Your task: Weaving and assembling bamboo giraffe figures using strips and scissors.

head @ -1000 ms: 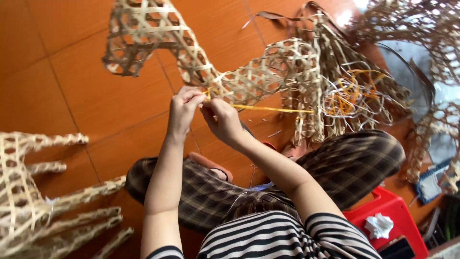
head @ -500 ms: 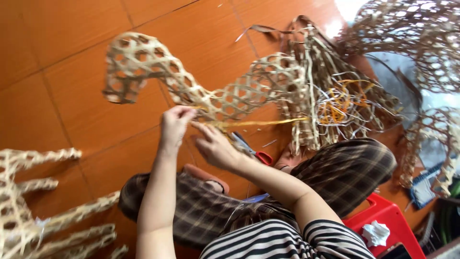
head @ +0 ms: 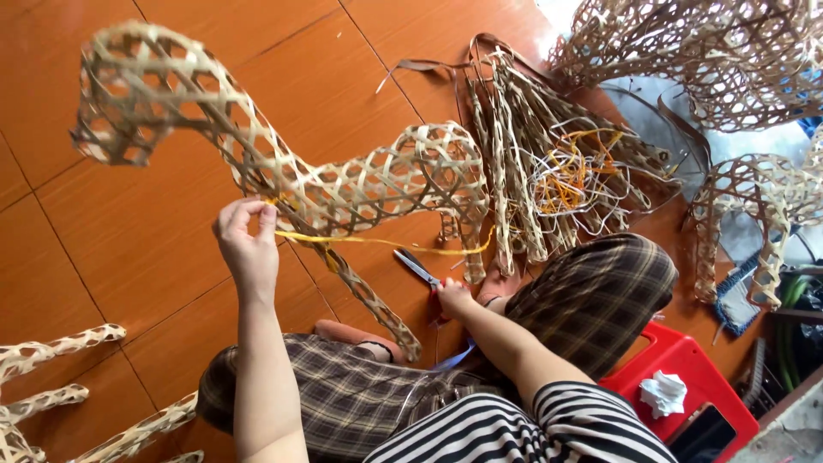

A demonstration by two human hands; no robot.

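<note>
Orange tiled floor (head: 129, 231). On it: bundle of cane strips w/ orange & white cord (head: 557, 180), scissors (head: 417, 267), woven frames top right (head: 729, 60) & bottom left (head: 51, 394), red stool (head: 686, 360).

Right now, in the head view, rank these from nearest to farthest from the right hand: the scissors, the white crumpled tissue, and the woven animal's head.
From the right hand:
1. Scissors, right at the fingertips, on the floor.
2. White crumpled tissue, lower right, on the red stool.
3. Woven animal's head, far upper left.
</note>
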